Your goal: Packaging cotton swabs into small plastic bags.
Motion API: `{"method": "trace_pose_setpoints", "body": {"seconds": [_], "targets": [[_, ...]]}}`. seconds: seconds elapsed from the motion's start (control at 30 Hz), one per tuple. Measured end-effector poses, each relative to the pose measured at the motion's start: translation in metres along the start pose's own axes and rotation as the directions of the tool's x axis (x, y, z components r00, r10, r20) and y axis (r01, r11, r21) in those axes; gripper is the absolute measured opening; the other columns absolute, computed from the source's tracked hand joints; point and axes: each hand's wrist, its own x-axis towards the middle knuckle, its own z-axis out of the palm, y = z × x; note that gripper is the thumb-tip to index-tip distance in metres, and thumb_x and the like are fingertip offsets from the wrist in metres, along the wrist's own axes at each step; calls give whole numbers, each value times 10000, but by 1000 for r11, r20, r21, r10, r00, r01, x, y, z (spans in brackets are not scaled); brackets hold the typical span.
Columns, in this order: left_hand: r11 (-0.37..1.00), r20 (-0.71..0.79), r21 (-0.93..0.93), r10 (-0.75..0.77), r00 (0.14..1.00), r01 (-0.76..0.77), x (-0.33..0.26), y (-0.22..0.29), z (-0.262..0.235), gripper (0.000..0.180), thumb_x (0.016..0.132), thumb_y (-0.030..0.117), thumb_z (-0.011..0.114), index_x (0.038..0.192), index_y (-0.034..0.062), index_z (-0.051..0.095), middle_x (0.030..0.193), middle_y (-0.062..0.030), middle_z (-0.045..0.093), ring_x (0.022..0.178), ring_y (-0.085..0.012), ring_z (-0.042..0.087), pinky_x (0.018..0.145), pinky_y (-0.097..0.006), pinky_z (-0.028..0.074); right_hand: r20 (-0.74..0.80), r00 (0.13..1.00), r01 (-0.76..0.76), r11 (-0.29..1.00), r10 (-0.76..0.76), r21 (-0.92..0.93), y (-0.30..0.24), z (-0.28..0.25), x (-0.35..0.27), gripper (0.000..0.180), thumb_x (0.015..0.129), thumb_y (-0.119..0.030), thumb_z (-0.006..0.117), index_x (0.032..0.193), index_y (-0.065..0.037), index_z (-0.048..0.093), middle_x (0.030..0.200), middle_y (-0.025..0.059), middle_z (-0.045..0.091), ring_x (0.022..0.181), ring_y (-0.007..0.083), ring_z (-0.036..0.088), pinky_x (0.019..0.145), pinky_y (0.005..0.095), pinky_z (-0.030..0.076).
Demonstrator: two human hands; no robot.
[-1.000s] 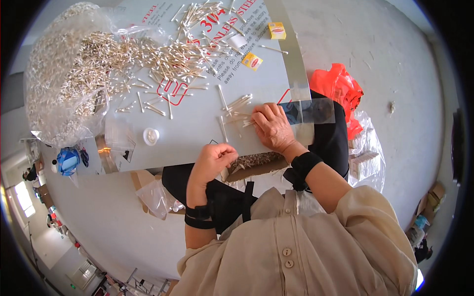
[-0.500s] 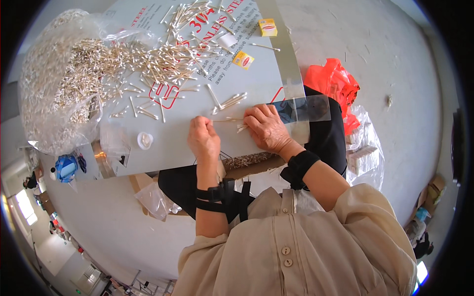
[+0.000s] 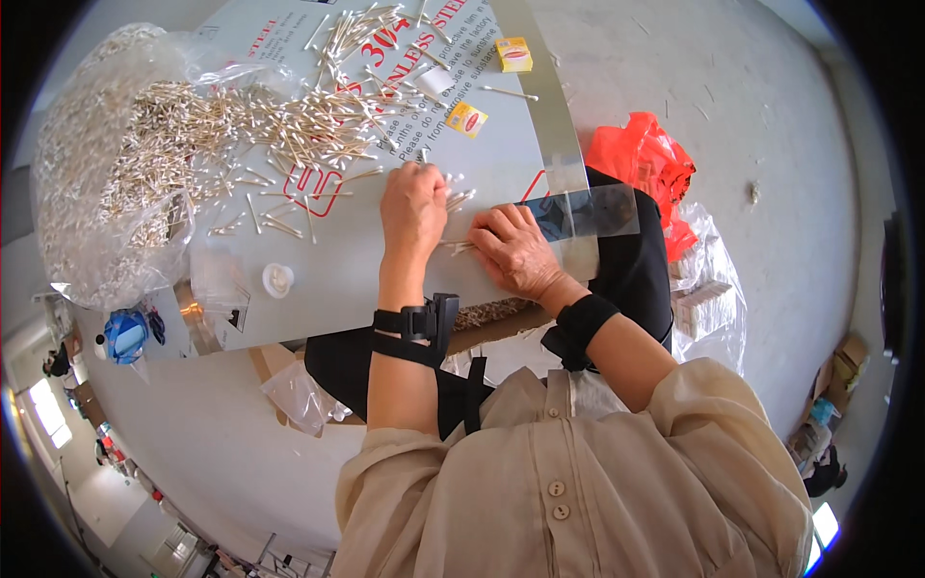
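My left hand (image 3: 414,214) is closed over the middle of the sheet-covered table, fingers curled down beside a small group of cotton swabs (image 3: 459,199). One white swab tip (image 3: 422,154) shows just beyond its fingers; the rest of that swab is hidden. To its right, my right hand (image 3: 518,252) rests low on the tabletop (image 3: 337,279), closed on a few cotton swabs (image 3: 460,248) whose ends stick out toward the left. A dark, clear-edged plastic strip (image 3: 578,212) lies just beyond that hand.
A big clear bag (image 3: 77,183) spills a heap of cotton swabs (image 3: 318,135) across the left. Two small yellow boxes (image 3: 467,119) lie toward the far right, near a white piece (image 3: 436,80). A round white tub (image 3: 278,280) stands front left. Right of the table is a red bag (image 3: 641,173).
My left hand has moved away from me and slightly right, from beside my right hand's swabs to the small swab group. My right hand stays nearly in place.
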Motion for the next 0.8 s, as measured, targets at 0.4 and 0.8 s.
{"method": "trace_pose_setpoints", "body": {"seconds": [0.4, 0.8], "targets": [[993, -256, -89, -96, 962, 76, -7, 3, 11, 182, 720, 50, 737, 858, 57, 619, 880, -93, 581, 879, -314, 559, 770, -420, 476, 18, 1000, 21, 999, -20, -40, 2, 3, -3, 176, 738, -130, 619, 911, -106, 597, 984, 43, 560, 961, 246, 531, 864, 383, 414], [978, 19, -19, 210, 978, -209, -28, -13, -20, 237, 694, -3, 704, 901, 57, 604, 943, -85, 562, 938, -307, 539, 797, -424, 457, 17, 1000, 21, 1000, -21, -23, 4, 1, -5, 194, 723, -113, 623, 915, -109, 597, 971, 39, 558, 955, 242, 533, 860, 382, 412]]}}
